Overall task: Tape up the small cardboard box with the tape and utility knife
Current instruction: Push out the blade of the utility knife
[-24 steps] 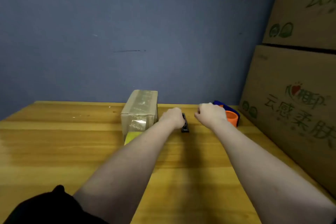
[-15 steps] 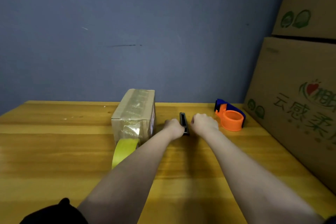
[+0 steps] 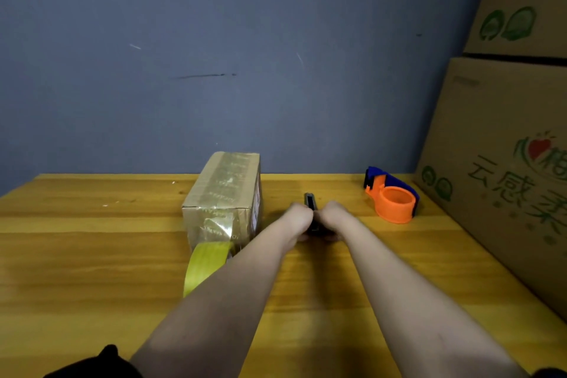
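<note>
A small cardboard box [image 3: 225,196], wrapped in clear tape, stands on the wooden table [image 3: 92,255] near the back wall. A yellow tape roll [image 3: 205,264] stands on edge against the box's near end, partly hidden by my left forearm. To the right of the box, my left hand [image 3: 296,219] and my right hand [image 3: 336,218] are pressed together around a black utility knife [image 3: 310,204]. Only the knife's far end shows between my fists.
An orange and blue tape dispenser [image 3: 394,202] sits at the back right of the table. Large printed cardboard cartons [image 3: 506,163] are stacked along the right edge. A blue-grey wall runs behind the table.
My right hand has come left from the tape dispenser and closed on the knife beside my left hand. The view has shifted, showing the dispenser and tape roll more fully.
</note>
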{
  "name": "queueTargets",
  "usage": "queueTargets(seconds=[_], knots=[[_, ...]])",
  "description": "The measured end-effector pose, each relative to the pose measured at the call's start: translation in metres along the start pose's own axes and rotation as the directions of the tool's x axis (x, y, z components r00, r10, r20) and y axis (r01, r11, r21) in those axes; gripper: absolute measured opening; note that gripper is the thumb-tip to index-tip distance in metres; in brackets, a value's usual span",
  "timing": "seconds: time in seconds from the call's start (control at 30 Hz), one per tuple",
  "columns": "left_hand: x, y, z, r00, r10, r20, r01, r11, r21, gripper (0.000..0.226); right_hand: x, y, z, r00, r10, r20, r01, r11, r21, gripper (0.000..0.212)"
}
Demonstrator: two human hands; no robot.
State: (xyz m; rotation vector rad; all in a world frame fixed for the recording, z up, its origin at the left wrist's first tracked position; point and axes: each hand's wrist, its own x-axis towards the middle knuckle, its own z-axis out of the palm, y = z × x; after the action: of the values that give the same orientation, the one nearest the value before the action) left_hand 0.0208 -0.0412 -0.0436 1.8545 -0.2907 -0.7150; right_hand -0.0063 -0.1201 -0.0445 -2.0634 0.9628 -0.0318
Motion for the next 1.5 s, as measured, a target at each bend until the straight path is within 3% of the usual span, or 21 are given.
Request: queueTargets(seconds=[0.4,0.53,0.67,0.73,0.87,1.0,1.07,1.27,1.5], knots=[[-0.022,0.001,-0.004,0.991,-0.133,0.001,0.131,0.98,-0.151,0.035,-0.025,0.001,-0.002,0.987,0.107,0.118,-0.12,0.987,0.11,0.026],[-0.035,0.005,-0.005,0.994,-0.111,0.018,0.112,0.974,-0.198,0.035,-0.035,0.008,-0.003,0.981,0.05,0.187,-0.1,0.958,0.268,0.018],[-0.04,-0.001,-0.004,0.997,-0.04,-0.061,0.031,0.989,-0.145,0.037,-0.048,0.021,0.0,0.983,-0.123,0.138,0.055,0.908,0.416,0.008],[-0.036,-0.014,-0.001,0.993,0.065,-0.1,-0.074,0.993,-0.091,0.035,-0.055,0.028,0.004,0.968,-0.225,0.11,0.142,0.856,0.498,0.016],[-0.05,-0.041,0.007,0.96,0.215,-0.18,-0.248,0.95,-0.189,0.029,-0.077,0.048,0.017,0.952,-0.304,0.033,0.2,0.701,0.684,0.019],[-0.077,-0.057,0.003,0.938,0.346,-0.009,-0.332,0.891,-0.308,0.028,-0.09,0.061,0.03,0.949,-0.314,-0.011,0.175,0.499,0.849,0.011],[-0.083,-0.062,0.004,0.923,0.385,0.012,-0.362,0.879,-0.311,0.029,-0.093,0.062,0.034,0.946,-0.323,-0.01,0.152,0.416,0.897,0.01],[-0.076,-0.074,0.001,0.882,0.47,-0.009,-0.448,0.835,-0.319,0.033,-0.101,0.065,0.042,0.89,-0.454,0.041,0.182,0.437,0.881,0.014],[-0.068,-0.083,-0.008,0.895,0.446,-0.004,-0.405,0.808,-0.428,0.032,-0.102,0.069,0.041,0.829,-0.554,0.082,0.216,0.452,0.866,0.017]])
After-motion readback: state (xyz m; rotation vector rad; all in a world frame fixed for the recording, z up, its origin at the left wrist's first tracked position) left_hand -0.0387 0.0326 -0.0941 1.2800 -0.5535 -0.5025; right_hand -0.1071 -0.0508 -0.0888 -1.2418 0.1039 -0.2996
